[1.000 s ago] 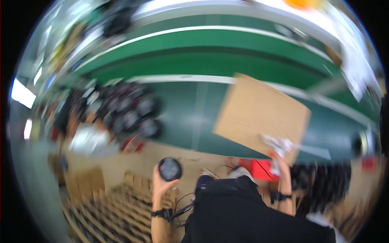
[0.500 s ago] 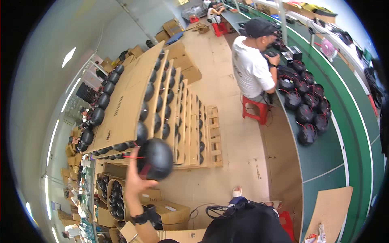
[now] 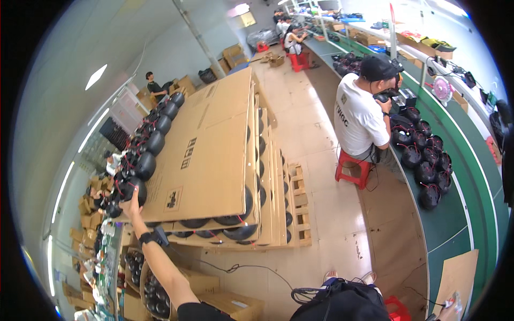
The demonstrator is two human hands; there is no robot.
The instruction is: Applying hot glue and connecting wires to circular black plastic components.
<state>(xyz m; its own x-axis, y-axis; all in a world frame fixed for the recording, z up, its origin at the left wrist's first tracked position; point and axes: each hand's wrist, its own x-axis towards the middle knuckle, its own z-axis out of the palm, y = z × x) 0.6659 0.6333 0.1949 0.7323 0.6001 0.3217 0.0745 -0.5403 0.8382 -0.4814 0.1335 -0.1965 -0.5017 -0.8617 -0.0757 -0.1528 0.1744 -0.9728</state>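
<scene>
1. While the stack (image 3: 214, 152) spread widest, a row of helmets (image 3: 155, 143) lined its left side.
2. Right of it, across the floor (image 3: 326, 214), ran the desk (image 3: 444, 230).
3. The held helmet (image 3: 134, 188), round, without clear long axis, was at the stack's near left corner, just beyond the left hand (image 3: 130, 207).
4. That hand, much the nearer, pinched the helmet's near side.
5. The right hand (image 3: 447, 314) was well apart, by the desk; its grip could not be told.

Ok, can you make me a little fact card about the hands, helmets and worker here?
Left hand: touching a black helmet
Right hand: at a small white thing, grip unclear
Big cardboard sheet: row of helmets along its left side
Worker: wearing white, on a red stool
Green table: cluster of dark helmets
</scene>
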